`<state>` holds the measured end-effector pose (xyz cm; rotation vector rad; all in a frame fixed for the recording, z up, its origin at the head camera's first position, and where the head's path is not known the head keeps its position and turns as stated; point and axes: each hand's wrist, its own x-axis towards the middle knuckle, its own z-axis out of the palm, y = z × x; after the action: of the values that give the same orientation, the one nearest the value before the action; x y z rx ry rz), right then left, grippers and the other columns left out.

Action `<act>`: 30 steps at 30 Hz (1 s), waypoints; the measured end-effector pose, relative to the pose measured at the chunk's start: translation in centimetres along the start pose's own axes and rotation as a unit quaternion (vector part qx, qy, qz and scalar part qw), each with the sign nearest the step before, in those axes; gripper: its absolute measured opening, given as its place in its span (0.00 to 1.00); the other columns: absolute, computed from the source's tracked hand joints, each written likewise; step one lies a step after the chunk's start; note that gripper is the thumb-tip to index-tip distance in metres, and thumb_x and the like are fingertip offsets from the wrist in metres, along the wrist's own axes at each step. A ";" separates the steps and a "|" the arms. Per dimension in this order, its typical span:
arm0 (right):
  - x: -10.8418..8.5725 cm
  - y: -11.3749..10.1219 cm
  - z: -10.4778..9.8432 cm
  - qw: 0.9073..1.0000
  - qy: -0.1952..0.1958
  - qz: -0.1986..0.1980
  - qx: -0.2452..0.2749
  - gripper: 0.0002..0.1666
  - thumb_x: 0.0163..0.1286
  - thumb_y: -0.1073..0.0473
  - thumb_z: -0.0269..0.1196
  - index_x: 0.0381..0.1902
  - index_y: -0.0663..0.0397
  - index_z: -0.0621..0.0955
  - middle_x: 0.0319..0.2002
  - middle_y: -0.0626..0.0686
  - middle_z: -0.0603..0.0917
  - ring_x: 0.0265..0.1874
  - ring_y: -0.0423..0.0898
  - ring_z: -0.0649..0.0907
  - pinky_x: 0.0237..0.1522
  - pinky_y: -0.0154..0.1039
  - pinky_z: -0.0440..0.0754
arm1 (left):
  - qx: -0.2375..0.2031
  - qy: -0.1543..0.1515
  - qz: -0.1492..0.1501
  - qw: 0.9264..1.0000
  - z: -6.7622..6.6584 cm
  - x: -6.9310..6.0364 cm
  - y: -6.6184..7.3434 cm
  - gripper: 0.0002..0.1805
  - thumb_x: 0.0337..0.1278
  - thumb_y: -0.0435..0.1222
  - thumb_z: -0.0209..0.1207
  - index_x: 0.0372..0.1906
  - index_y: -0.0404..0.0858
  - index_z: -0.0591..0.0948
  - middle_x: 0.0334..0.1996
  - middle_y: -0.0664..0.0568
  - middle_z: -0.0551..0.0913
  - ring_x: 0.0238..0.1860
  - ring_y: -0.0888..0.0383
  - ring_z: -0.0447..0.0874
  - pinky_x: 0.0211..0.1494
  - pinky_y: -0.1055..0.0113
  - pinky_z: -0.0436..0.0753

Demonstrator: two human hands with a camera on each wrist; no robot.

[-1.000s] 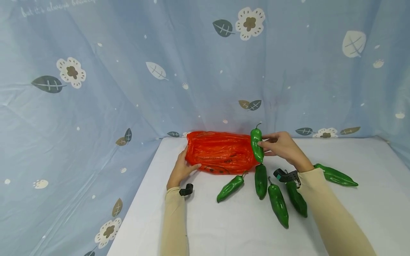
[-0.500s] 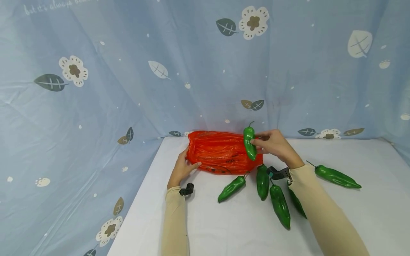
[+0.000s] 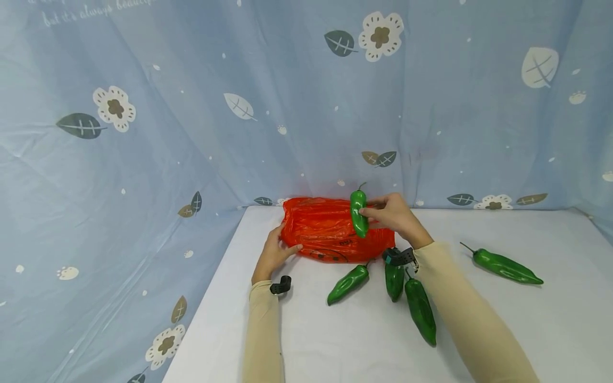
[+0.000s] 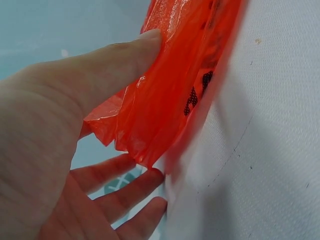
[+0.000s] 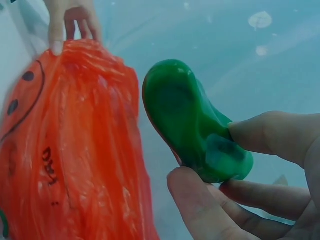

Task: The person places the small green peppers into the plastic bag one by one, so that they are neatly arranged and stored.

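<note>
At the centre of the dial, a red plastic bag point(image 3: 323, 230) is resting on a white table point(image 3: 316, 335). Toward eight o'clock, the left hand point(image 3: 272, 256) is pinching the bag's end, its lower fingers spreading clear. Toward two o'clock, the right hand point(image 3: 396, 215) is pinching a green pepper point(image 3: 358, 214), stem upward, between thumb and fingers. Compared with one second earlier, this pepper is overlapping the bag in the head view instead of standing at its right end; the work is thus apparently shifting inward, though the right-wrist view is showing the two apart. A second pepper point(image 3: 348, 284) is lying toward six o'clock, a third pepper point(image 3: 395, 282) and a fourth pepper point(image 3: 420, 311) toward four, a fifth pepper point(image 3: 507, 267) toward three.
</note>
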<state>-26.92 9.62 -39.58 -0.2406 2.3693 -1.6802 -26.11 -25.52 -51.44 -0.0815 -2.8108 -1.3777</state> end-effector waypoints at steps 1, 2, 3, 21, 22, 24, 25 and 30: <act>0.2 0.0 0.3 1.000 0.000 -0.002 0.003 0.32 0.73 0.57 0.66 0.66 0.74 0.76 0.59 0.73 0.82 0.37 0.43 0.90 0.48 0.45 0.92 | 0.000 0.000 0.001 1.000 0.0 0.0 0.0 0.49 0.57 0.42 0.73 0.80 0.39 0.62 0.78 0.38 0.63 0.78 0.38 0.62 0.80 0.38 0.66; 0.4 0.1 0.6 1.000 0.000 -0.004 0.005 0.31 0.73 0.57 0.66 0.66 0.73 0.76 0.59 0.72 0.82 0.36 0.43 0.90 0.48 0.45 0.91 | 0.000 0.000 0.001 1.000 0.0 0.0 0.1 0.49 0.57 0.42 0.73 0.80 0.39 0.62 0.77 0.38 0.63 0.77 0.38 0.63 0.80 0.38 0.66; 0.7 0.1 0.8 1.000 0.002 -0.004 0.008 0.31 0.72 0.57 0.66 0.65 0.73 0.77 0.58 0.72 0.83 0.36 0.42 0.90 0.48 0.45 0.91 | 0.001 0.000 0.003 1.000 0.0 0.0 0.1 0.49 0.57 0.42 0.73 0.80 0.39 0.62 0.77 0.38 0.63 0.77 0.38 0.63 0.80 0.37 0.66; 3.5 -0.5 5.8 0.999 0.019 0.010 0.041 0.30 0.71 0.58 0.68 0.64 0.71 0.78 0.58 0.70 0.84 0.33 0.44 0.90 0.49 0.50 0.91 | -0.003 -0.002 -0.013 1.000 0.2 -0.2 0.0 0.50 0.57 0.43 0.74 0.81 0.41 0.60 0.79 0.39 0.62 0.78 0.38 0.62 0.80 0.38 0.65; 3.6 -0.5 6.0 0.999 0.021 0.009 0.039 0.29 0.71 0.58 0.68 0.64 0.71 0.78 0.57 0.70 0.84 0.33 0.44 0.90 0.49 0.49 0.91 | -0.002 -0.003 -0.014 1.000 0.3 -0.2 0.0 0.50 0.57 0.44 0.74 0.81 0.41 0.60 0.78 0.39 0.62 0.78 0.39 0.62 0.80 0.38 0.65; 3.9 -0.5 6.4 0.999 0.028 0.009 0.041 0.28 0.70 0.58 0.68 0.63 0.72 0.79 0.56 0.70 0.85 0.32 0.43 0.90 0.48 0.51 0.91 | 0.000 -0.002 -0.016 1.000 0.3 -0.2 0.0 0.50 0.56 0.44 0.74 0.81 0.42 0.61 0.78 0.40 0.62 0.79 0.39 0.61 0.80 0.38 0.65; 4.0 -0.4 6.6 0.999 0.030 0.009 0.044 0.28 0.70 0.59 0.68 0.62 0.72 0.80 0.55 0.70 0.85 0.31 0.43 0.90 0.49 0.51 0.91 | 0.001 -0.001 -0.016 1.000 0.3 -0.2 0.0 0.50 0.56 0.44 0.74 0.80 0.42 0.61 0.78 0.40 0.63 0.79 0.39 0.61 0.80 0.38 0.65; 4.8 -0.2 7.8 0.997 0.035 0.009 0.061 0.27 0.70 0.59 0.69 0.60 0.73 0.81 0.54 0.71 0.86 0.32 0.44 0.91 0.51 0.53 0.89 | 0.009 0.004 -0.009 1.000 0.3 -0.1 0.1 0.49 0.57 0.42 0.74 0.80 0.42 0.61 0.78 0.40 0.63 0.79 0.40 0.61 0.81 0.38 0.64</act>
<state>-29.37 1.20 -42.27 -0.1408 2.2990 -1.8466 -25.98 -25.28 -51.53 -0.0510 -2.8239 -1.3545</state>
